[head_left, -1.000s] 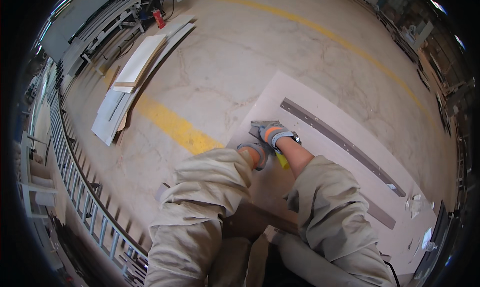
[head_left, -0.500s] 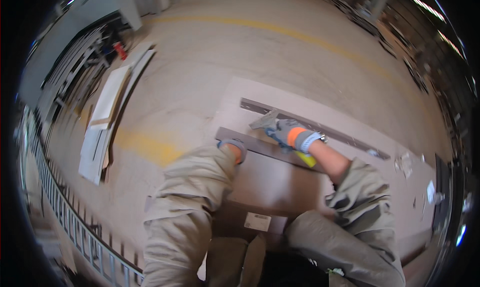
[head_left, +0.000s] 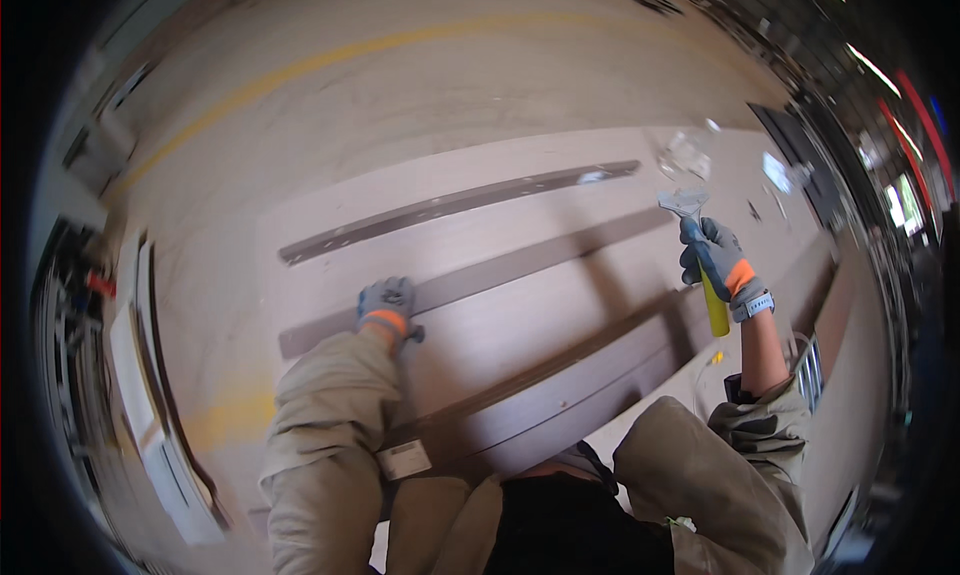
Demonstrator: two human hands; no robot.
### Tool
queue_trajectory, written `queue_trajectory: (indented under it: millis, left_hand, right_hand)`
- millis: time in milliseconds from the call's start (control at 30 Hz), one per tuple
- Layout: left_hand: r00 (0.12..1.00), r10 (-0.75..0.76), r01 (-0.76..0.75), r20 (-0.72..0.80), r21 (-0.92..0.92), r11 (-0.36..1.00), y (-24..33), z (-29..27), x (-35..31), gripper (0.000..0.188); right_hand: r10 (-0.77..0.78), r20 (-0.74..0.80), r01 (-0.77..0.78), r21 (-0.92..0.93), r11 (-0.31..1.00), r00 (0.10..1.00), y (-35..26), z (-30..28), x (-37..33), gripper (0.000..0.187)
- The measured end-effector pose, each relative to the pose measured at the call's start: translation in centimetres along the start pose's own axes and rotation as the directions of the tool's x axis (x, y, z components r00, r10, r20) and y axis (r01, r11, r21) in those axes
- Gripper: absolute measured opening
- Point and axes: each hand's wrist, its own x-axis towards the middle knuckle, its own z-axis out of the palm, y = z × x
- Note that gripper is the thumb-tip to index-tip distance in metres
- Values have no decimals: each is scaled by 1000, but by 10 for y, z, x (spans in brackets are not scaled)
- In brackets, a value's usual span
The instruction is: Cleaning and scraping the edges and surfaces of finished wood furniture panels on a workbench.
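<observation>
My right hand (head_left: 715, 260), in a grey-blue glove with an orange cuff, is closed around a scraper (head_left: 714, 300) with a yellow handle. Its wide metal blade points up and away, near the right end of a flat grey-brown strip (head_left: 500, 272). My left hand (head_left: 387, 300), gloved alike, grips that strip close to its left end, with the thumb at the near edge and the fingers over the far side. Beyond it lies a second, narrower strip (head_left: 450, 207) with small marks or holes along it. Both strips rest on a large pale board (head_left: 490, 350).
A long brown box-like piece (head_left: 560, 390) with a white label (head_left: 404, 460) lies between the strips and my legs. Crumpled clear plastic (head_left: 687, 153) sits at the far right of the board. Pale panels (head_left: 150, 385) are stacked on the floor at left.
My right hand has carried the scraper rightward along the strip to its right end, and the blade is now lifted. My left hand stays near the strip's left end. The view has turned right.
</observation>
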Motion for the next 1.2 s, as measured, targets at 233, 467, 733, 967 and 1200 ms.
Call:
queue_trajectory:
  millis: [233, 467, 733, 967, 1200]
  left_hand:
    - [963, 207, -209, 174, -8, 978, 4, 2, 10, 59]
    - [846, 422, -60, 325, -729, 682, -27, 9, -13, 45]
    - [899, 55, 323, 435, -741, 588, 55, -86, -84, 28]
    - [946, 157, 210, 283, -907, 365, 57, -122, -134, 23]
    - [888, 192, 384, 417, -904, 189, 83, -151, -191, 26]
  right_hand:
    - [101, -234, -50, 214, 975, 967, 87, -62, -41, 37]
    - [75, -191, -36, 200, 979, 979, 99, -68, -48, 40]
    - [187, -41, -128, 583, 802, 982, 114, -69, -23, 34]
    - [-127, 150, -58, 837, 544, 981, 137, -81, 1, 27]
    - [-2, -149, 130, 855, 503, 989, 74, -56, 1, 41]
